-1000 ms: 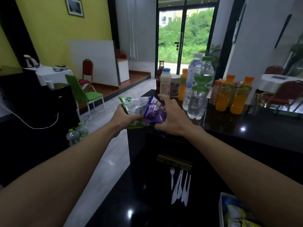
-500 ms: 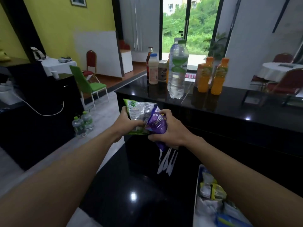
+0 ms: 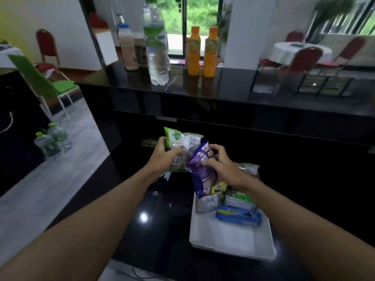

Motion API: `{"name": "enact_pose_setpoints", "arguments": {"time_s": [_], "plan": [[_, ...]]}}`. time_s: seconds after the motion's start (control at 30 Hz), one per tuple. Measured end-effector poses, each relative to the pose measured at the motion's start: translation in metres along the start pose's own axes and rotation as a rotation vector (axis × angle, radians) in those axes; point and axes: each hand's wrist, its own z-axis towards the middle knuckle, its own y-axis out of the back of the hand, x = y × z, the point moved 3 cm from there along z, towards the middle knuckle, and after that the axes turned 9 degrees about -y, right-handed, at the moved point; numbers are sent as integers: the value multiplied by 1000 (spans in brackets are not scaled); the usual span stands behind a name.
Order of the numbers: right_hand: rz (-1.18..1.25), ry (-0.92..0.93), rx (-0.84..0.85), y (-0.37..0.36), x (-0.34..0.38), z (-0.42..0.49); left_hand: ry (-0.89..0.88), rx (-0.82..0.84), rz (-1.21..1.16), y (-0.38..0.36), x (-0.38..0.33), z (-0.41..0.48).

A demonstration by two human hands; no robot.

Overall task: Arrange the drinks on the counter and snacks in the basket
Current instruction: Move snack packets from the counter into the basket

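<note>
My left hand grips a green snack packet above the lower black counter. My right hand holds a purple snack packet, which hangs down over the far left corner of the white basket. Inside the basket lie several snacks, among them a blue packet and a green one. On the upper counter stand the drinks: a large water bottle, two orange juice bottles, a milky bottle and a dark can.
White plastic cutlery peeks out under my left wrist on the lower counter. Two water bottles stand on the grey floor at left, near a green chair. Red chairs and a round white table are at the back right.
Both hands have come down and back from the upper counter with the two packets. The view has tilted down, and the white basket now shows fully beneath my right hand.
</note>
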Motion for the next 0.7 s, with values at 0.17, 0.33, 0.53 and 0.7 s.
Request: {"name": "enact_pose_setpoints", "arguments": {"time_s": [0.17,0.33,0.53,0.7], "plan": [[117,-86,-89,22,-55,-26,51,107,21,-53,31,-8],[198,-169,-198,31,-103,-49,99,238,68,-90,67,-20],[264,-307,-268,24,-149,-74,191,316,51,-112,114,-38],[79,-364,-416,18,-175,-87,138,373,93,-113,138,-51]]}}
